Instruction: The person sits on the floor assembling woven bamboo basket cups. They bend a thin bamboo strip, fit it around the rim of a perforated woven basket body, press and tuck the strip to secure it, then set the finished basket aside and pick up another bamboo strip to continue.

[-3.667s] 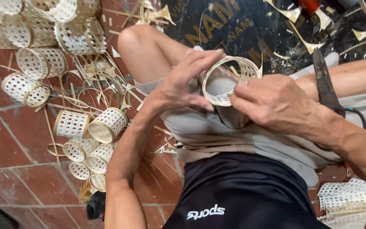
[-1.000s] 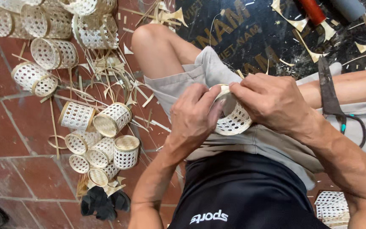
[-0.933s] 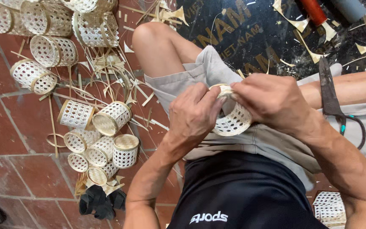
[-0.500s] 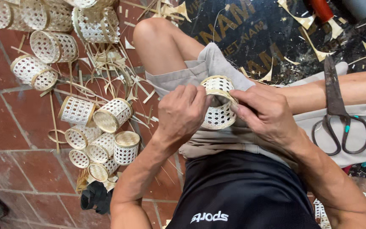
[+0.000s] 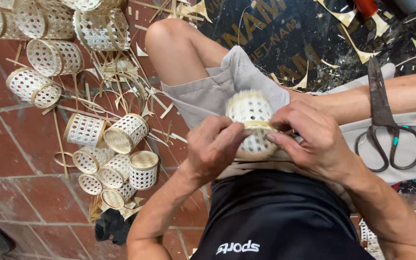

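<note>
A small woven bamboo basket [image 5: 251, 113], pale and open-weave, is held over my lap with its closed end pointing away from me. My left hand [image 5: 215, 151] grips its near rim from the left, fingers curled over the band. My right hand [image 5: 314, 142] clasps the rim from the right, thumb and fingertips pinching the bamboo band. Both hands touch the basket and hide its lower part. I sit cross-legged in grey shorts and a black shirt.
Several finished small woven baskets [image 5: 121, 154] lie in a heap on the red brick floor [image 5: 15, 188] to my left, with larger ones [image 5: 49, 58] farther off. Bamboo strips and shavings [image 5: 121, 91] litter the ground. Black scissors [image 5: 383, 120] rest on my right leg above a dark mat [image 5: 285, 38].
The basket has been turned in my hands, from rim facing up to closed end pointing away. Both hands stayed on it and shifted their grip along the rim.
</note>
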`<act>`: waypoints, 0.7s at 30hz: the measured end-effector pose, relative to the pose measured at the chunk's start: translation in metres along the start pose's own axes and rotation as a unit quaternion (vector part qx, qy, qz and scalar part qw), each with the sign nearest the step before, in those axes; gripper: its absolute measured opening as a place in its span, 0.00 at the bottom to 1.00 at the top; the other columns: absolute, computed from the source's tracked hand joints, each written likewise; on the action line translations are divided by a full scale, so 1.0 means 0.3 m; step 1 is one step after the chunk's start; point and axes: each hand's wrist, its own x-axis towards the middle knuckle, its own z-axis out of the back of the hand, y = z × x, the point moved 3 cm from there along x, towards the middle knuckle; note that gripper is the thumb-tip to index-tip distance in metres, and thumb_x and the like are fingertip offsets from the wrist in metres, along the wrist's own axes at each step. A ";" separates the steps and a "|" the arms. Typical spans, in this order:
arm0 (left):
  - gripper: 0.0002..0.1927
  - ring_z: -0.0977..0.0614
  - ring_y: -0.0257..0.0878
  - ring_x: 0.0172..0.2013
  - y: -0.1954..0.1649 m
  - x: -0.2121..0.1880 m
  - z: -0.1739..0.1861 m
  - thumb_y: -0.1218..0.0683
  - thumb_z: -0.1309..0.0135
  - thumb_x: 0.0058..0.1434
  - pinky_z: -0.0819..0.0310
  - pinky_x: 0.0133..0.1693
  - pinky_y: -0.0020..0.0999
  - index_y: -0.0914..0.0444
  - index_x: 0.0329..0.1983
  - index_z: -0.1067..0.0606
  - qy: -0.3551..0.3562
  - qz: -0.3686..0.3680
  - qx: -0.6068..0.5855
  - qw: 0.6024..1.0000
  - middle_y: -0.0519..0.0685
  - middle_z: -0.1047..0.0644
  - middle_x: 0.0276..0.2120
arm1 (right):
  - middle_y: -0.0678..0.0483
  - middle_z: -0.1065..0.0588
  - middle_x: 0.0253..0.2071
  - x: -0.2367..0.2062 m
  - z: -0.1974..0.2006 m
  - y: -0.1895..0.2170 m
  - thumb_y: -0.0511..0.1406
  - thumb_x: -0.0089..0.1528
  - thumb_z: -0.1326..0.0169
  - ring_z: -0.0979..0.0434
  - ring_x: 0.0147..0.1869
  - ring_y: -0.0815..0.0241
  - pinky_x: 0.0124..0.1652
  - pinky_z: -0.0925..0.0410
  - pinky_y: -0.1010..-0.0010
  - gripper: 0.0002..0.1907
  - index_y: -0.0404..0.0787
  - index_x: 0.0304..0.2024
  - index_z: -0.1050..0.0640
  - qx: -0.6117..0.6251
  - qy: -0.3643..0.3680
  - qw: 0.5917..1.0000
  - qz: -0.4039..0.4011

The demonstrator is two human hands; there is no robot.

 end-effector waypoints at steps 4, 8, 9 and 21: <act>0.16 0.21 0.48 0.38 -0.044 -0.062 -0.015 0.61 0.32 0.57 0.25 0.39 0.41 0.62 0.44 0.26 0.029 0.108 -0.077 0.991 0.50 0.26 0.37 | 0.49 0.24 0.35 -0.011 -0.011 0.010 0.27 0.54 0.36 0.20 0.34 0.54 0.33 0.28 0.66 0.13 0.34 0.39 0.25 0.010 0.089 0.996 -0.019; 0.14 0.22 0.48 0.36 -0.091 -0.144 -0.016 0.59 0.33 0.55 0.27 0.36 0.41 0.63 0.41 0.26 0.071 0.142 -0.060 0.986 0.51 0.27 0.35 | 0.47 0.26 0.36 -0.040 -0.059 0.045 0.28 0.51 0.37 0.23 0.41 0.44 0.38 0.30 0.57 0.13 0.35 0.37 0.26 -0.052 0.145 0.987 0.048; 0.13 0.22 0.48 0.36 -0.101 -0.161 -0.019 0.60 0.34 0.57 0.27 0.37 0.41 0.62 0.41 0.26 0.072 0.144 -0.047 0.986 0.51 0.27 0.35 | 0.47 0.26 0.37 -0.047 -0.075 0.051 0.28 0.52 0.37 0.24 0.42 0.44 0.39 0.30 0.57 0.13 0.34 0.37 0.26 -0.053 0.155 0.985 0.055; 0.11 0.23 0.50 0.38 -0.081 -0.212 -0.053 0.60 0.37 0.57 0.27 0.39 0.43 0.64 0.37 0.29 0.135 0.127 -0.096 0.978 0.53 0.29 0.36 | 0.47 0.30 0.32 -0.063 -0.138 0.052 0.30 0.55 0.40 0.25 0.38 0.44 0.34 0.32 0.55 0.09 0.34 0.33 0.28 -0.090 0.229 0.965 0.091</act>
